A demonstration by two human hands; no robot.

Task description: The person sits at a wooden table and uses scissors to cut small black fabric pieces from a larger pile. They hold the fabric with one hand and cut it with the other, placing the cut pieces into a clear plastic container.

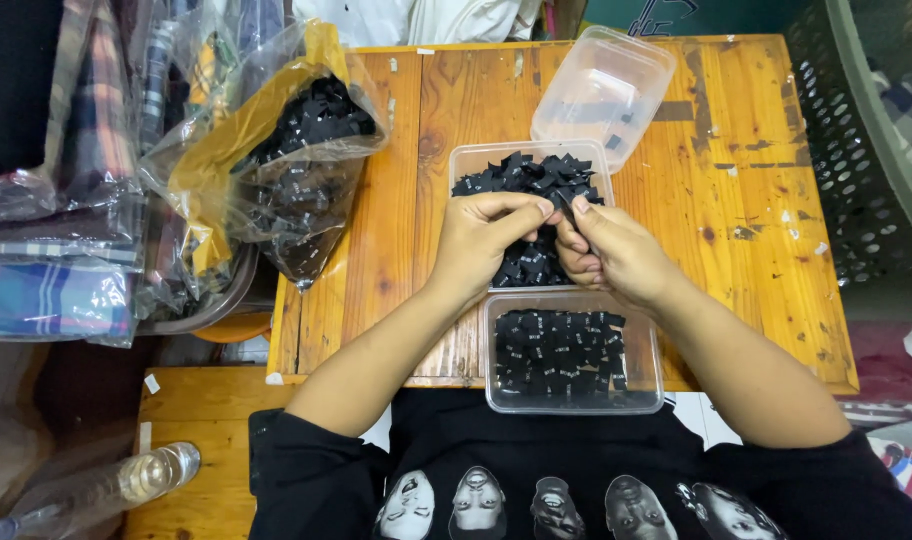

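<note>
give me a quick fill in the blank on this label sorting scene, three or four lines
1. Both hands, left hand and right hand, meet over the ____ container of loose black labels.
2. The near container holds labels laid in neat ____.
3. The clear lid lies upside down at the table's ____ edge.
4. The plastic bag of more labels sits to the person's ____.

Missing words: far; rows; far; left

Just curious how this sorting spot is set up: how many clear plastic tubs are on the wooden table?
3. One empty tub at the far edge, one heaped with black labels under both hands, one with neat labels nearest the person. None seems hidden.
</note>
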